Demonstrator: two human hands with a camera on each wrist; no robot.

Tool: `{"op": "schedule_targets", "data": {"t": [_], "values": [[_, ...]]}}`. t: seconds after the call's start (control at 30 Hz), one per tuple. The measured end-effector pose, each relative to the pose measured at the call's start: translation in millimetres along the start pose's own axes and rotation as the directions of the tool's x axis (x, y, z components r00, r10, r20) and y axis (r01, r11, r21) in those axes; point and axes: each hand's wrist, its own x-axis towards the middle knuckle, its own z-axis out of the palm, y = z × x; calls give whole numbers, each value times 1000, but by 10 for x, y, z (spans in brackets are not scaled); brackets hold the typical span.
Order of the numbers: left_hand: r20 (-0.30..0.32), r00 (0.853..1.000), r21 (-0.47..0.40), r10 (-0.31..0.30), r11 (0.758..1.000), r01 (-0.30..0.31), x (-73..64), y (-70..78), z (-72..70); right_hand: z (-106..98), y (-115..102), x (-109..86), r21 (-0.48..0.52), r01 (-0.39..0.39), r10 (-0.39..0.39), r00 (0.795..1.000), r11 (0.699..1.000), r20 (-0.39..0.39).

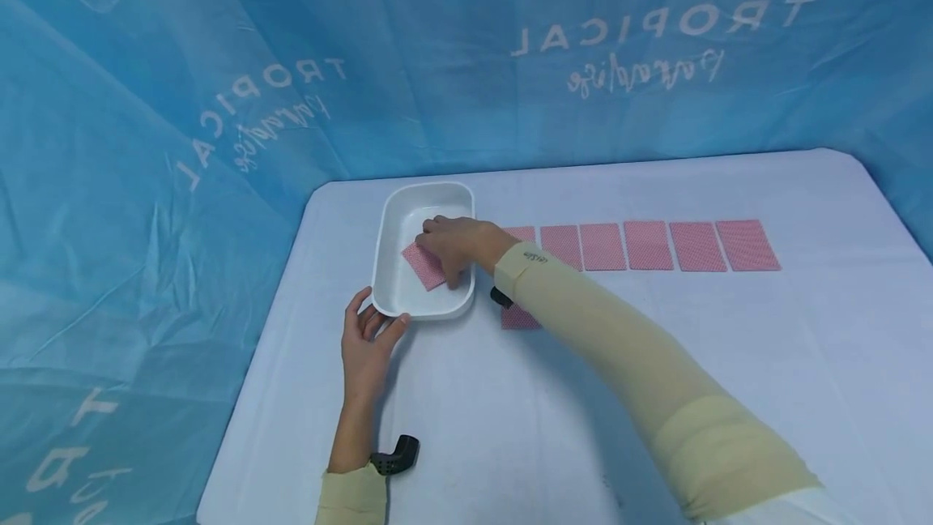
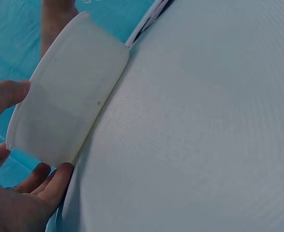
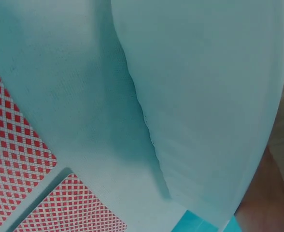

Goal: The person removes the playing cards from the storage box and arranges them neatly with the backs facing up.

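A white rectangular tray (image 1: 425, 308) stands toward the table's left side. At its near left corner my left hand (image 1: 369, 355) grips the tray, one digit at the rim and others low by the base in the left wrist view. My right hand (image 1: 455, 245) reaches over the right rim into the tray, fingers bent, holding a red-patterned playing card (image 1: 423, 267). Part of that card is covered by the hand. From the right wrist, the tray's outer wall (image 3: 205, 96) hides the fingers.
Several red-backed playing cards (image 1: 649, 245) lie face down in a row right of the tray. Another card (image 1: 519, 317) lies nearer, partly under the right forearm. The table (image 1: 466, 428) has a white cover, and a blue printed curtain (image 1: 452, 63) hangs behind and at the left.
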Motion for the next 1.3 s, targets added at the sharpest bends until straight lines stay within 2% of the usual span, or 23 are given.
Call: {"op": "schedule_targets", "data": {"t": [0.17,0.43,0.57,0.73,0.83,1.07,1.3], "values": [[-8,1000,3,27,1000,-27,59,-169,-3,-13,-12,-23,6,-12,12,1000,1000,12],[-16,999,24,41,999,-41,70,-202,-4,-16,-32,-41,10,-11,11,1000,1000,3],[0,999,19,36,999,-36,63,-141,-10,1,-19,-16,16,8,-8,1000,1000,-10],[11,999,27,40,999,-41,-20,79,-9,16,-4,7,28,30,-30,999,999,-23],[14,999,29,40,999,-41,-50,140,-6,27,9,13,24,37,-36,999,999,-38],[-2,999,1,48,999,-48,77,-187,-15,30,27,3,-13,45,-46,997,999,-66],[-22,997,10,71,997,-71,64,-178,-10,-4,33,-29,-39,23,-27,995,999,-91]]}}
